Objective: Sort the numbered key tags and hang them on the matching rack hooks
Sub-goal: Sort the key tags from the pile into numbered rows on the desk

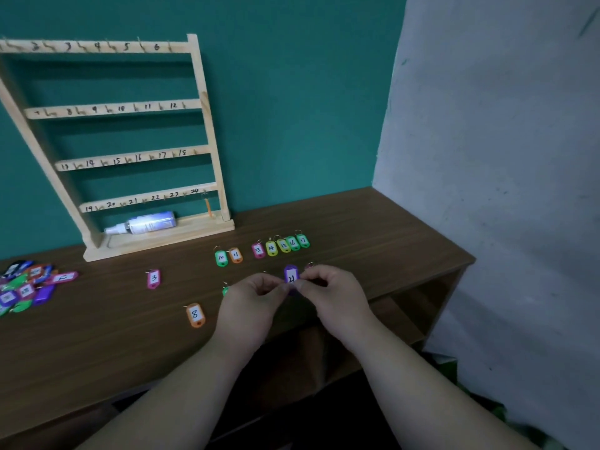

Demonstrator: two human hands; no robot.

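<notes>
Together our left hand and right hand pinch purple tag 21: light, stiff plastic, best held edgewise.

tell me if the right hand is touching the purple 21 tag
Touching. In the head view the right hand pinches the lower end of the purple 21 tag with its fingertips, no gap; the left hand pinches it too.

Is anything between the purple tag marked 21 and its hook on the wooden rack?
No. Nothing stands between the purple tag marked 21 and hook 21 on the wooden rack; a white spray bottle lies just below that hook.
</notes>
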